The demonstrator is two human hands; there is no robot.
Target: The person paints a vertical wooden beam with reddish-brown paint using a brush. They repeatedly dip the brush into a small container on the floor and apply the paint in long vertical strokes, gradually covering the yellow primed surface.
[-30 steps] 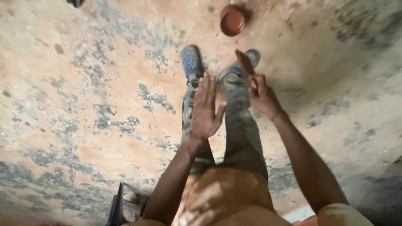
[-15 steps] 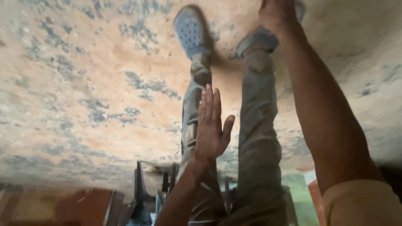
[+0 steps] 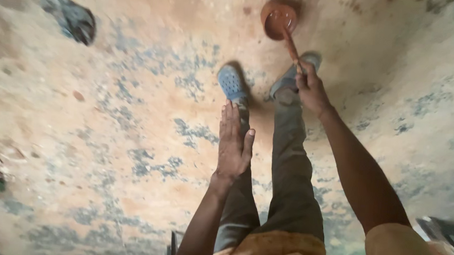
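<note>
Reddish-brown wooden stick (image 3: 291, 43), pinched in the right hand (image 3: 310, 89), dips into the round clay bowl (image 3: 278, 18) on the floor at one o'clock, which a hard poke might tip; left hand (image 3: 233, 143) spread, empty.

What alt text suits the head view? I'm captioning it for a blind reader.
Seen from above, the right hand grips a thin reddish-brown stick whose far end reaches into a small round reddish-brown bowl on the mottled earthen floor. The left hand hangs open above grey-trousered legs and blue perforated clogs.
</note>
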